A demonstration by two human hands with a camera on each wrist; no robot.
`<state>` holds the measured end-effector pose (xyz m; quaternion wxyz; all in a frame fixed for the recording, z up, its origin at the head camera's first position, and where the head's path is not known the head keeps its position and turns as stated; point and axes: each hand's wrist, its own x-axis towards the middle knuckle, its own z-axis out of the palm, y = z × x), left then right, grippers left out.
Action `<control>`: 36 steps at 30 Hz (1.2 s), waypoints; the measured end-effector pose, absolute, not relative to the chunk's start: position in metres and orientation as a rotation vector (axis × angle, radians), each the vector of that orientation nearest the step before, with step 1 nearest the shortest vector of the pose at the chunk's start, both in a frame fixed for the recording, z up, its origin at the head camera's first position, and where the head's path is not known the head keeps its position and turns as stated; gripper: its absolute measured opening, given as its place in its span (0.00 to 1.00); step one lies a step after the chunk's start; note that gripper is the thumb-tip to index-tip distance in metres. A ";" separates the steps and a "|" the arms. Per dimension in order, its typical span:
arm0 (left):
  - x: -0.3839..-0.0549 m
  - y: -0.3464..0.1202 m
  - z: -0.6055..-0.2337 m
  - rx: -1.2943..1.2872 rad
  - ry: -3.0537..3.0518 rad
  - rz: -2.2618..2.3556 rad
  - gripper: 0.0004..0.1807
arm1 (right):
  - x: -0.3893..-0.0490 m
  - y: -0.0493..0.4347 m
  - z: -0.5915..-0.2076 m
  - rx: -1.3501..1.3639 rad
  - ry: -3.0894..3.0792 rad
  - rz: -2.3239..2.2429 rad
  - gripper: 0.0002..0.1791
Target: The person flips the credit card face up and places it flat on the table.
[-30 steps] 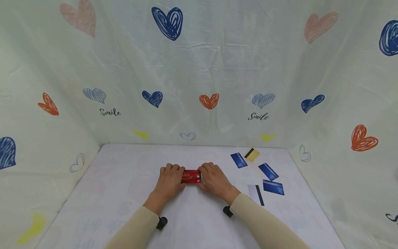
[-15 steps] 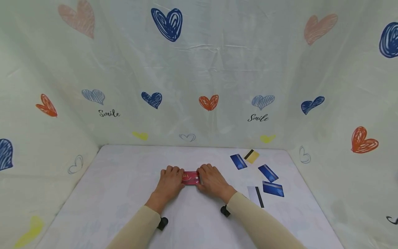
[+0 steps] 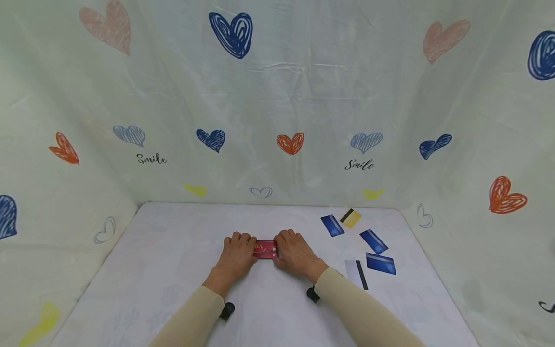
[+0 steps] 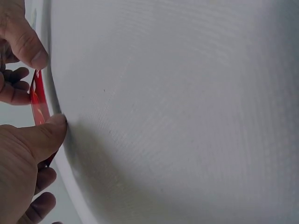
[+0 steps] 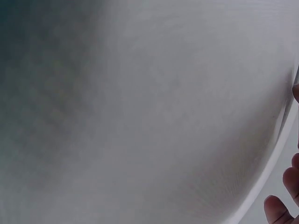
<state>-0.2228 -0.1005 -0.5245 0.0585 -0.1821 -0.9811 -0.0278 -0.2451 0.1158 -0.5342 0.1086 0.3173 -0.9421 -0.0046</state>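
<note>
Head view: the fingers of the left hand (image 3: 235, 254) and right hand (image 3: 297, 254) pinch opposite ends of the red card (image 3: 265, 249), midway across the tabletop (image 3: 178, 236); a light, even pinch from both sides should steady it without bending.

On the right of the white-covered table (image 3: 173, 226) lie three blue cards (image 3: 332, 225), a yellow card (image 3: 353, 220) and a white card (image 3: 353, 273), the last two black-striped, while a pale curtain (image 3: 260, 91) printed with blue, orange, pink and yellow hearts (image 3: 211, 140) and the word "Smile" (image 3: 359, 165) rises behind and along both sides.
</note>
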 end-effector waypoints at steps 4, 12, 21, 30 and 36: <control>-0.224 -0.100 -0.526 -0.552 -2.968 -0.084 0.35 | -0.246 0.116 -0.534 0.935 -2.788 -0.021 0.28; -0.223 -0.099 -0.522 -0.533 -3.011 -0.085 0.34 | -0.248 0.115 -0.534 0.937 -2.834 -0.002 0.28; -0.219 -0.100 -0.520 -0.535 -3.044 -0.082 0.33 | -0.247 0.116 -0.532 0.939 -2.894 0.067 0.30; -0.200 -0.094 -0.524 -0.646 -3.017 -0.034 0.32 | -0.230 0.118 -0.530 0.923 -2.928 0.103 0.30; -0.181 -0.084 -0.522 -0.740 -3.057 -0.071 0.34 | -0.211 0.123 -0.528 1.003 -2.967 0.053 0.34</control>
